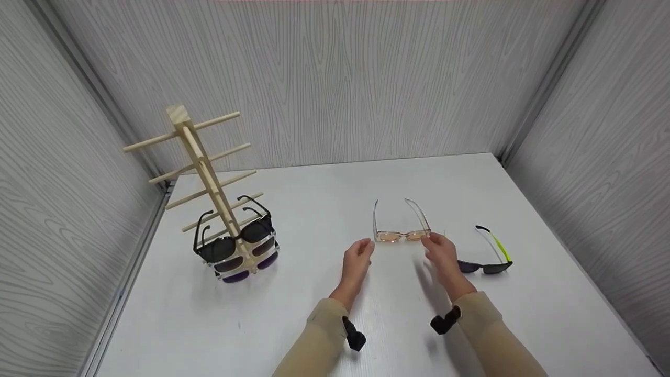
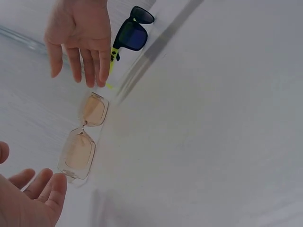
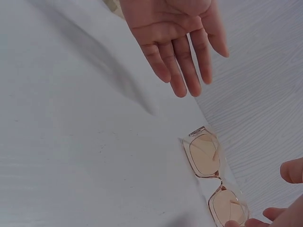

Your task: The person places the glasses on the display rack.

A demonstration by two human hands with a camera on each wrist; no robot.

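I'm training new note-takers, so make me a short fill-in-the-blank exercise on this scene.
1. The rack holds ____ pairs of glasses.
2. Its topmost pair has a ____ frame.
3. In the head view, the dark sunglasses lie to the ____ of the person's right hand.
4. The arms of the clear glasses point ____ the person.

Missing words: three; black; right; away from.

We see L hand (image 1: 358, 260) & R hand (image 1: 441, 253) by opp. ends of clear, peach-lensed glasses (image 1: 388, 237); blk sunglasses (image 1: 494, 269) w/ neon-yellow temple on white table (image 1: 319, 204), right; wooden rack (image 1: 212, 182) w/ 3 prs, left.
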